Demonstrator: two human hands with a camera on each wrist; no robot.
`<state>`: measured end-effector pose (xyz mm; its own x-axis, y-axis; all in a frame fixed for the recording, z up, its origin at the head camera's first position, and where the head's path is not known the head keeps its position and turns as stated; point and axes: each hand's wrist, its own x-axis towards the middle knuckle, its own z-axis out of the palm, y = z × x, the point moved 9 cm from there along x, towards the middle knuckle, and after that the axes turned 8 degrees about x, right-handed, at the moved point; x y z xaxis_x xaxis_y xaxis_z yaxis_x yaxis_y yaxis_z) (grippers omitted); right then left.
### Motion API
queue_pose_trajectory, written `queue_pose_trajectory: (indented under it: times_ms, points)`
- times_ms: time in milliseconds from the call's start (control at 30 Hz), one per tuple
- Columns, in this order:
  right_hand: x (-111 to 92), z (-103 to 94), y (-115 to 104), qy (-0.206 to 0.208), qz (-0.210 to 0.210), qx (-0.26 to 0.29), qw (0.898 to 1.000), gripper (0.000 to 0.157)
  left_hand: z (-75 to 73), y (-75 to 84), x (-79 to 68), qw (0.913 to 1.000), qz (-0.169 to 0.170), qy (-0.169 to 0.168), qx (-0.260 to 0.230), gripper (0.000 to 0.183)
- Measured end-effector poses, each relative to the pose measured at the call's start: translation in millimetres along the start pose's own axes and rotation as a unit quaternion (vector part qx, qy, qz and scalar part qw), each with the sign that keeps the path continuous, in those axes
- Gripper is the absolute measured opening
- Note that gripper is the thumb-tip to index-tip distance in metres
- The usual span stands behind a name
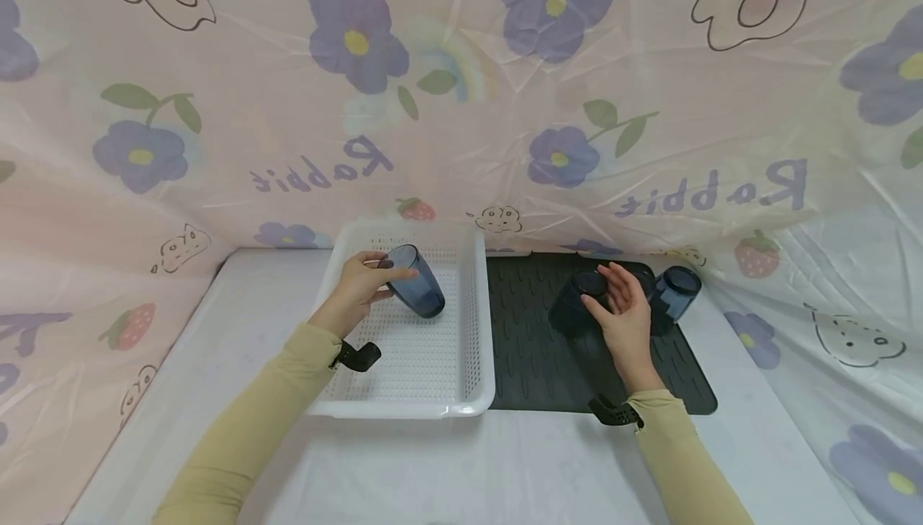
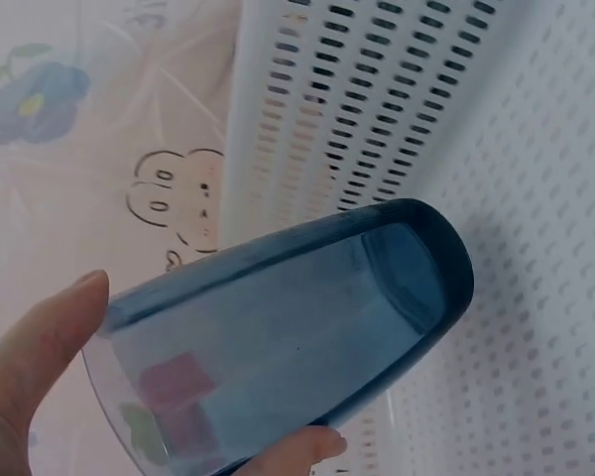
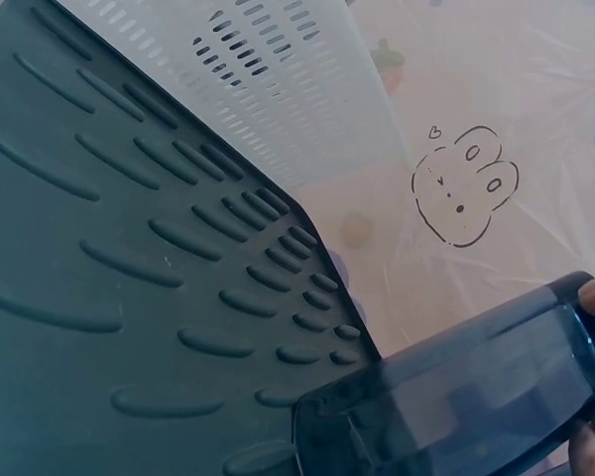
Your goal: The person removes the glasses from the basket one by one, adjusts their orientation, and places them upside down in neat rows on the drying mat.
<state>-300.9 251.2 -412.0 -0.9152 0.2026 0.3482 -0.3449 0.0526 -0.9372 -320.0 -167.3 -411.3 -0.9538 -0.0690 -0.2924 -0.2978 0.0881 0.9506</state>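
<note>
My left hand grips a clear blue drinking glass near its rim, thumb on one side and fingers on the other. That glass tilts over the white perforated basket, its thick base pointing down to the right. On the black ridged mat, a second blue glass stands upside down. The thumb and fingers of my right hand pinch it near its base end; its lower end meets the mat. Another upturned blue glass stands just right of that hand.
Basket and mat lie side by side on a white table. Behind them hangs a pink curtain with flowers and rabbits, which also runs down both sides. The basket's raised walls stand around its perforated floor.
</note>
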Motion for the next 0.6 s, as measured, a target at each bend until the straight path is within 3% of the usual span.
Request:
queue_pose_trajectory:
  times_ms: [600]
  points:
    - [0,0.9,-2,-0.002,0.001,0.001,1.000,0.062,-9.3,10.6,-26.3,0.9967,0.019,-0.022,-0.075,0.089]
